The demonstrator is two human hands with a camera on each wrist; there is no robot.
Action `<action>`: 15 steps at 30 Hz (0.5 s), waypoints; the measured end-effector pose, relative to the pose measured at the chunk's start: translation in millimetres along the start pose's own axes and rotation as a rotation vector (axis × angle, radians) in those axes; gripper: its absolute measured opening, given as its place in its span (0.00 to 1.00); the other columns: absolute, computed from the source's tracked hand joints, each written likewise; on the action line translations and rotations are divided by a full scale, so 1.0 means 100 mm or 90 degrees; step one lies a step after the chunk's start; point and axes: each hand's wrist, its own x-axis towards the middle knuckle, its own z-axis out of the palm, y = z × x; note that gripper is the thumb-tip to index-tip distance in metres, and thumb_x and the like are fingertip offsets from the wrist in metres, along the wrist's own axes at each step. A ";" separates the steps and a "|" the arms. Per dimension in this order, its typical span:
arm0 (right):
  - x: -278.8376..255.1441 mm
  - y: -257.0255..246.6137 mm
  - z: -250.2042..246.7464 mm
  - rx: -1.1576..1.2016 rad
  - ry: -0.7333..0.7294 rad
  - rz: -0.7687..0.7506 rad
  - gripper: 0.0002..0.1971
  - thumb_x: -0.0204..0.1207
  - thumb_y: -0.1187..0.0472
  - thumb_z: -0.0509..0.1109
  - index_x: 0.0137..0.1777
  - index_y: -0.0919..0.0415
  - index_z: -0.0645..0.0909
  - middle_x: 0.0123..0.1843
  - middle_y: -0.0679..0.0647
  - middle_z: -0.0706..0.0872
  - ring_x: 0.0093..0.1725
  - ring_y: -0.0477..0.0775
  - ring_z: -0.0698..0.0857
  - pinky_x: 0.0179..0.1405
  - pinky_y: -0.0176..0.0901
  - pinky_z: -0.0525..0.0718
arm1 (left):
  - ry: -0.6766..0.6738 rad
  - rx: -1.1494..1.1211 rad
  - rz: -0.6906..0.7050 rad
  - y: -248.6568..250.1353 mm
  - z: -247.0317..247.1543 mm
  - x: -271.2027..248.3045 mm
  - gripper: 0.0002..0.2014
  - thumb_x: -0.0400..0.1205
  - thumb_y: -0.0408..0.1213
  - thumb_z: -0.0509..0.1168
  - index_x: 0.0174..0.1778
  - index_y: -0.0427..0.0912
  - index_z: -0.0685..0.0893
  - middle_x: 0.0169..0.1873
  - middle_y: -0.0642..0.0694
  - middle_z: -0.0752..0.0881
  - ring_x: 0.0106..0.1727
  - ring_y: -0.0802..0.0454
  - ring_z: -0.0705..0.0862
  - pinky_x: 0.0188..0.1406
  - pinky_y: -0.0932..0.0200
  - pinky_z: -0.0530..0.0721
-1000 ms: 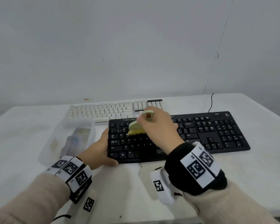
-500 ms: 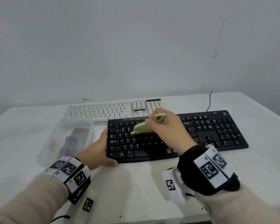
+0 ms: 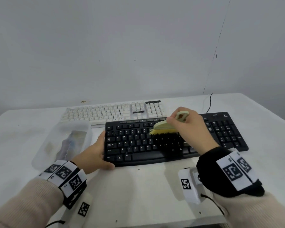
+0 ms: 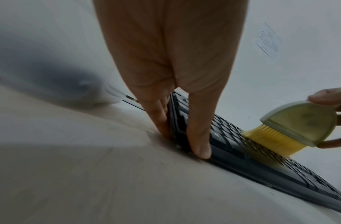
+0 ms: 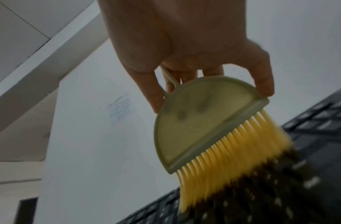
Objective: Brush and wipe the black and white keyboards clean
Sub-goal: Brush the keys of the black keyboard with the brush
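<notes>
The black keyboard (image 3: 135,145) lies across the middle of the white table, with the white keyboard (image 3: 105,112) just behind it. My left hand (image 3: 95,155) grips the black keyboard's left end (image 4: 180,121), thumb on the front corner and fingers along the side edge. My right hand (image 3: 187,127) grips a pale green brush (image 3: 164,125) by its handle. Its yellow, dark-tipped bristles (image 5: 234,159) touch the keys at the middle of the black keyboard (image 5: 309,151). The brush (image 4: 297,125) also shows at the right of the left wrist view.
A clear plastic tub (image 3: 64,142) with a cloth-like thing inside stands left of the black keyboard, close to my left hand. A black cable (image 3: 210,102) runs off the table's back. The table's front edge (image 3: 155,225) is near my wrists.
My right hand has carried the brush rightward along the black keyboard, from its left keys to the middle. The left hand keeps its hold on the left end.
</notes>
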 end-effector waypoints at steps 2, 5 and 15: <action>0.03 0.00 -0.07 -0.039 0.042 -0.012 0.08 0.75 0.56 0.69 0.35 0.55 0.78 0.34 0.45 0.80 0.38 0.48 0.77 0.49 0.53 0.78 | 0.001 0.002 0.000 0.02 0.01 0.00 0.52 0.67 0.20 0.76 0.68 0.67 0.48 0.47 0.58 0.79 0.39 0.64 0.84 0.38 0.69 0.81; -0.04 -0.11 -0.01 0.017 -0.006 -0.039 0.09 0.76 0.56 0.70 0.34 0.52 0.77 0.35 0.44 0.80 0.39 0.46 0.77 0.44 0.44 0.76 | 0.003 -0.004 -0.002 0.02 0.01 -0.01 0.53 0.67 0.20 0.76 0.69 0.67 0.48 0.47 0.57 0.79 0.39 0.65 0.85 0.38 0.68 0.82; -0.03 0.25 -0.35 0.053 0.008 0.014 0.08 0.75 0.58 0.72 0.36 0.59 0.80 0.32 0.46 0.80 0.30 0.40 0.75 0.31 0.31 0.70 | -0.004 -0.032 0.006 0.04 0.03 -0.02 0.54 0.67 0.16 0.74 0.72 0.65 0.48 0.46 0.53 0.81 0.37 0.67 0.86 0.37 0.66 0.84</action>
